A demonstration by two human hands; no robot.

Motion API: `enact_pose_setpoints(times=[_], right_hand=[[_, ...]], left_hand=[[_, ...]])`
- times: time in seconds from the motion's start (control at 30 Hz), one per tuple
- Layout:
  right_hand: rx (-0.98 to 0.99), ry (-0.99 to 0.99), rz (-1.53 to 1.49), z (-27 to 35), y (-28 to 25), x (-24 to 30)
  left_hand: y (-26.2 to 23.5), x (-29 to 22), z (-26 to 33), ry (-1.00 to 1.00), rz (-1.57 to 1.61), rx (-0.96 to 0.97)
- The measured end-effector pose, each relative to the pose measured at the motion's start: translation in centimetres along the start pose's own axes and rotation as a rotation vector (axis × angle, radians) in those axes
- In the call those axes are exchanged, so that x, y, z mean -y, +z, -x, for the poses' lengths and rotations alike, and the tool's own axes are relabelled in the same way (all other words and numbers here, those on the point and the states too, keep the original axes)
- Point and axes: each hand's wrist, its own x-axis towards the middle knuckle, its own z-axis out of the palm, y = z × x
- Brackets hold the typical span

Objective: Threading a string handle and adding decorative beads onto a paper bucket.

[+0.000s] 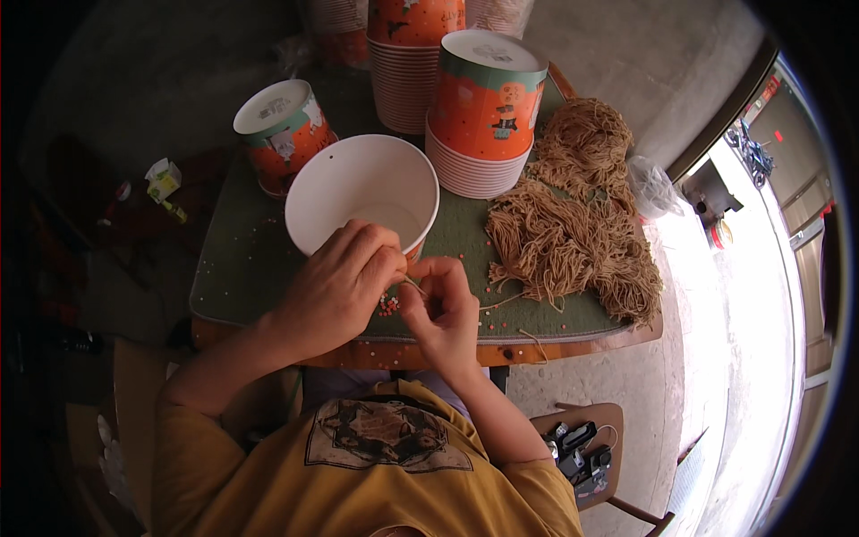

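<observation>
My left hand [344, 282] grips the near rim of an upright white paper bucket [362, 192] with an orange outside, which stands on the green table mat [242, 268]. My right hand [443, 313] is right beside it, fingers pinched on a thin tan string [413, 286] that runs between the two hands at the bucket's rim. A big heap of the same tan string [573, 228] lies on the mat to the right.
Stacks of upside-down orange paper buckets [488, 107] stand behind, with one more [282, 130] at the left. Tiny coloured dots lie scattered on the mat. A clear plastic bag [651, 188] sits at the right edge. A wooden stool with small black items [577, 452] stands at lower right.
</observation>
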Motion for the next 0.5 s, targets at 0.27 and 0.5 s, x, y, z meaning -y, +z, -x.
enact_pose_setpoints(times=[0.27, 0.5], right_hand=[[-0.062, -0.064, 0.073, -0.10, -0.03, 0.01], [0.051, 0.097, -0.120, -0.24, -0.75, -0.09]], left_hand=[[-0.09, -0.09, 0.17, -0.020, 0.081, 0.020], [-0.30, 0.60, 0.26, 0.066, -0.006, 0.075]])
